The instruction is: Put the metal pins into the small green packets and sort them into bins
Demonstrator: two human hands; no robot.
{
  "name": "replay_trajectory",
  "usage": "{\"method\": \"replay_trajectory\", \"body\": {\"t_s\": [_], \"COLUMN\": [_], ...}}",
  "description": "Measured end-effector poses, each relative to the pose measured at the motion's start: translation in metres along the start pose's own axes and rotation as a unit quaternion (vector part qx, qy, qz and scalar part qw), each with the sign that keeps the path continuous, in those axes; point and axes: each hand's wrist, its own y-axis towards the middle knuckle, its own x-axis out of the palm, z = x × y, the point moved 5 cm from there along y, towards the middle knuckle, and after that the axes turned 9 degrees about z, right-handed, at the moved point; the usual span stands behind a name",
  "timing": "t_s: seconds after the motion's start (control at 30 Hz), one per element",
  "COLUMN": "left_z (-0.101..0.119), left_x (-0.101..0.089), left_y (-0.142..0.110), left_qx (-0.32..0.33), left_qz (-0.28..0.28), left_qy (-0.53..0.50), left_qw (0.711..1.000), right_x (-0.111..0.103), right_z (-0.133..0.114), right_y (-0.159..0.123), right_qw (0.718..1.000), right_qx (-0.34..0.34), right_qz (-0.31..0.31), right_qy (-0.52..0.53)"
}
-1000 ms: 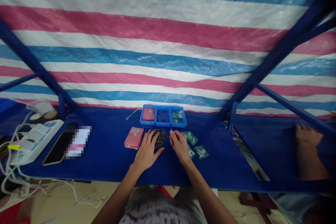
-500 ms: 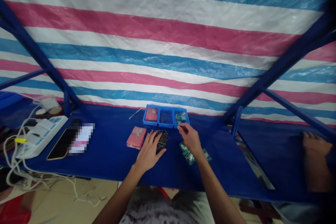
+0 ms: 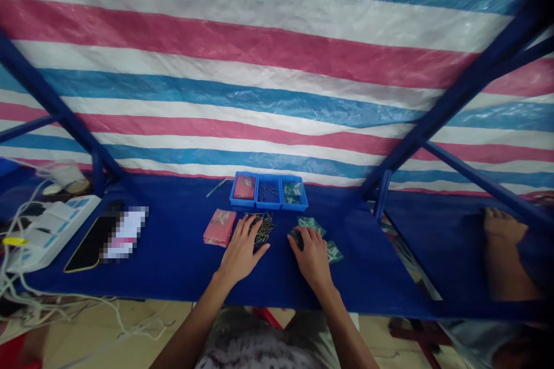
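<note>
My left hand (image 3: 241,248) lies with fingers spread at the edge of a pile of screws (image 3: 264,229) on the blue table. Over some green packets (image 3: 333,252), which look like small circuit boards in clear bags, rests my right hand (image 3: 312,253), its fingers apart and partly covering them. A stack of pink packets (image 3: 219,227) sits left of my left hand. Behind the screws stand three joined blue bins: the left bin (image 3: 243,202) has a pink packet, the middle bin (image 3: 268,204) a few screws, and the right bin (image 3: 294,206) green packets.
A white power strip (image 3: 58,236) with tangled cables lies at the left, beside a dark phone (image 3: 89,242). A thin pen-like tool (image 3: 216,187) is left of the bins. Blue metal bars (image 3: 415,138) slant up on both sides. Another person's hand (image 3: 504,226) rests at the right.
My right hand has come down from near the right bin onto the green packets, and its fingers have opened. My left hand stays by the screws. The view has shifted slightly.
</note>
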Motion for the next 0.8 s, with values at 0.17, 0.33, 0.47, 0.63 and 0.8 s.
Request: {"method": "replay_trajectory", "body": {"t_s": [0.17, 0.33, 0.47, 0.63, 0.8], "left_z": [0.001, 0.002, 0.004, 0.015, 0.028], "left_x": [-0.002, -0.003, -0.007, -0.019, -0.026], "left_y": [0.001, 0.001, 0.003, 0.005, -0.001], "left_qx": [-0.005, 0.000, 0.008, 0.046, 0.112], "left_qz": [0.003, 0.014, 0.023, 0.046, 0.054], "left_qy": [-0.005, -0.016, -0.035, -0.055, -0.054], "left_qw": [1.000, 1.000, 0.999, 0.996, 0.991], "right_x": [0.000, -0.009, -0.015, 0.000, 0.028], "right_z": [-0.006, -0.014, -0.022, -0.028, -0.033], "right_y": [0.007, 0.011, 0.007, -0.008, -0.021], "right_qw": [0.998, 0.990, 0.978, 0.937, 0.848], "right_qx": [-0.017, 0.004, 0.025, 0.153, 0.265], "right_qz": [-0.020, 0.058, 0.102, 0.057, -0.007], "right_qy": [0.056, 0.127, 0.182, 0.309, 0.460]}}
